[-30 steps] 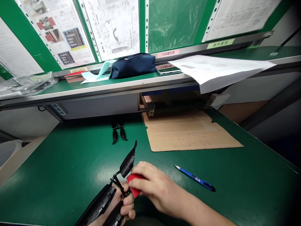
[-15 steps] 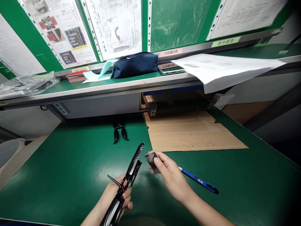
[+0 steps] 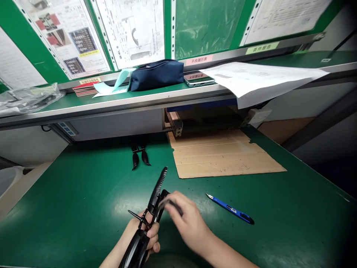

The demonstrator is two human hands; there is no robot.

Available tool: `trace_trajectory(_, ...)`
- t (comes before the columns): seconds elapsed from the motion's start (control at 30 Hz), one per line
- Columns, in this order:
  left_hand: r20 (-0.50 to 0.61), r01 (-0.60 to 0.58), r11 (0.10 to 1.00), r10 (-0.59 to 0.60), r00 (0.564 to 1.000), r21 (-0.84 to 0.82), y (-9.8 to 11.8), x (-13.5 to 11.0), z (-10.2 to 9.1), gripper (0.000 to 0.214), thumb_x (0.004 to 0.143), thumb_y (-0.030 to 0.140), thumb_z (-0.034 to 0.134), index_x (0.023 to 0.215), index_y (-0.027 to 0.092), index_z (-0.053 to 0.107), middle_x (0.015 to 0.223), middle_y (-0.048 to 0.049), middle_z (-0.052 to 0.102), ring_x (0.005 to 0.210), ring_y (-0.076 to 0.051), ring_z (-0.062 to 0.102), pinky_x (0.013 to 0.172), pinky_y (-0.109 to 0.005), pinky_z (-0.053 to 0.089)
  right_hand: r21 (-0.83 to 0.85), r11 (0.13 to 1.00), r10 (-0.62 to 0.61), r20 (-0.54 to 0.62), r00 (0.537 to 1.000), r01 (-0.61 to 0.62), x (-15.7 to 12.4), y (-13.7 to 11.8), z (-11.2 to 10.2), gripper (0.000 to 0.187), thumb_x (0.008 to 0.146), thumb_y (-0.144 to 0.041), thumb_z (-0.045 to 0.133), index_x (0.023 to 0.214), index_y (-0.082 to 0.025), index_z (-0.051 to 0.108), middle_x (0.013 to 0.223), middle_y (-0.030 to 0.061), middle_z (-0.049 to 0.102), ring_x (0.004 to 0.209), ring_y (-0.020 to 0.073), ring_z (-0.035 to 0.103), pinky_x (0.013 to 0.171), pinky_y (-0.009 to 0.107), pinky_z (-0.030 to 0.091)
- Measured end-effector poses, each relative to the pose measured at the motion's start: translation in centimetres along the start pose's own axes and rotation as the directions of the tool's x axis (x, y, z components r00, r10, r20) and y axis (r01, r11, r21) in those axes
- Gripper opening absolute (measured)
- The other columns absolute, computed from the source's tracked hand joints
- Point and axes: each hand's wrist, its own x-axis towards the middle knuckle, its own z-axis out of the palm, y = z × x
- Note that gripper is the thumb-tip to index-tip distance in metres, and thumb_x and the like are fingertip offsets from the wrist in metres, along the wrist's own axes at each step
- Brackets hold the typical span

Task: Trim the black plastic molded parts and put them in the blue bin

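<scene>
My left hand (image 3: 145,232) grips a long black moulded plastic part (image 3: 156,193) on its sprue, held edge-up over the green table (image 3: 78,201). My right hand (image 3: 185,219) is closed round a small dark flat pad (image 3: 170,203) and presses it against the upper side of the black part. The pad is blurred by motion. A blue craft knife (image 3: 230,209) lies on the table just to the right of my right hand.
A pair of small black plastic pieces (image 3: 139,156) lies farther back on the table. A flat cardboard sheet (image 3: 223,154) covers the back right. The shelf above carries a navy pouch (image 3: 156,74), a phone (image 3: 198,79), papers (image 3: 256,80) and a plastic bag (image 3: 28,98).
The black part turned from flat to edge-on in my left hand. My right hand, which held the pad red side up, flipped it, lifted away, then brought it back against the part.
</scene>
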Motion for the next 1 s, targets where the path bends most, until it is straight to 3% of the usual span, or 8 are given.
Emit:
trace_trajectory(0.1, 0.008, 0.015, 1.000, -0.015, 1.000, -0.024, -0.2, 0.1, -0.2, 0.027, 0.080, 0.043, 0.064, 0.085, 0.021, 0.050, 0.042, 0.0106, 0.043, 0.031, -0.003, 0.029, 0.044, -0.022, 0.029, -0.030, 1.000, -0.007, -0.152, 0.988, 0.002, 0.2, 0.7, 0.1, 0.018, 0.095, -0.030, 0.044, 0.097, -0.023, 0.060, 0.087, 0.0023, 0.056, 0.082, 0.0157, 0.054, 0.074, 0.028, 0.043)
trace_trajectory(0.23, -0.006, 0.039, 0.998, -0.039, 0.999, -0.042, -0.5, 0.4, -0.8, 0.026, 0.082, 0.044, 0.060, 0.088, 0.021, 0.049, 0.047, 0.0079, 0.049, 0.031, -0.003, 0.026, 0.041, -0.021, 0.020, 0.011, 0.995, -0.104, -0.027, 0.994, 0.104, 0.0, 0.9, 0.6, 0.022, 0.096, -0.026, 0.041, 0.105, -0.025, 0.061, 0.095, 0.0039, 0.054, 0.085, 0.0148, 0.055, 0.076, 0.028, 0.045)
trace_trajectory(0.43, -0.049, 0.095, 0.992, -0.099, 0.994, -0.081, -1.4, 0.8, -1.9, 0.022, 0.087, 0.042, 0.053, 0.086, 0.021, 0.046, 0.046, 0.0093, 0.044, 0.030, -0.003, 0.025, 0.040, -0.021, 0.018, 0.025, 0.997, -0.071, 0.140, 0.988, 0.068, -0.6, 0.1, -0.4, 0.021, 0.095, -0.027, 0.043, 0.099, -0.026, 0.064, 0.089, 0.0015, 0.057, 0.080, 0.0134, 0.055, 0.073, 0.027, 0.043)
trace_trajectory(0.6, -0.031, 0.063, 0.995, -0.066, 0.997, -0.071, -1.5, 1.0, -1.4, 0.027, 0.083, 0.043, 0.060, 0.078, 0.020, 0.048, 0.045, 0.0092, 0.044, 0.030, -0.003, 0.026, 0.040, -0.022, 0.018, 0.045, 0.999, -0.008, -0.022, 1.000, 0.009, -0.2, -0.5, -0.3, 0.020, 0.095, -0.027, 0.044, 0.095, -0.023, 0.064, 0.087, 0.0013, 0.059, 0.083, 0.0141, 0.056, 0.075, 0.026, 0.043)
trace_trajectory(0.77, 0.010, -0.130, 0.990, 0.130, 0.991, -0.046, 1.5, 0.1, -1.8, 0.043, 0.065, 0.042, 0.079, 0.092, 0.021, 0.055, 0.050, 0.0107, 0.049, 0.034, -0.002, 0.032, 0.047, -0.022, 0.028, -0.052, 0.999, 0.018, 0.258, 0.966, -0.005, -1.1, 0.3, -1.0, 0.018, 0.093, -0.027, 0.049, 0.097, -0.028, 0.066, 0.090, -0.0003, 0.060, 0.083, 0.0134, 0.057, 0.076, 0.025, 0.045)
trace_trajectory(0.83, 0.038, -0.187, 0.980, 0.184, 0.982, 0.075, 3.2, -0.7, -2.2, 0.052, 0.068, 0.047, 0.075, 0.109, 0.023, 0.052, 0.049, 0.0106, 0.051, 0.033, -0.003, 0.032, 0.049, -0.024, 0.032, -0.175, 0.983, 0.112, 0.295, 0.949, -0.061, -1.4, 1.3, -2.3, 0.018, 0.087, -0.029, 0.059, 0.104, -0.030, 0.063, 0.098, 0.0000, 0.060, 0.089, 0.0159, 0.057, 0.080, 0.027, 0.046)
trace_trajectory(0.9, 0.061, -0.206, 0.918, 0.197, 0.978, 0.340, 4.4, -1.6, -2.4, 0.062, 0.076, 0.051, 0.066, 0.127, 0.023, 0.043, 0.052, 0.0091, 0.050, 0.039, -0.007, 0.036, 0.051, -0.026, 0.031, -0.269, 0.958, 0.164, 0.221, 0.961, -0.102, -1.1, 1.9, -3.7, 0.021, 0.086, -0.032, 0.059, 0.107, -0.030, 0.061, 0.103, 0.0013, 0.059, 0.095, 0.0184, 0.056, 0.085, 0.031, 0.045)
trace_trajectory(1.0, 0.042, -0.153, 0.650, 0.183, 0.982, 0.744, 5.0, -2.8, -1.6, 0.059, 0.084, 0.047, 0.056, 0.135, 0.022, 0.038, 0.064, 0.0058, 0.048, 0.058, -0.010, 0.042, 0.059, -0.025, 0.031, -0.311, 0.950, 0.070, 0.101, 0.992, -0.035, 0.2, 1.3, -4.8, 0.022, 0.096, -0.035, 0.041, 0.104, -0.027, 0.060, 0.105, 0.0033, 0.059, 0.099, 0.0180, 0.055, 0.088, 0.032, 0.043)
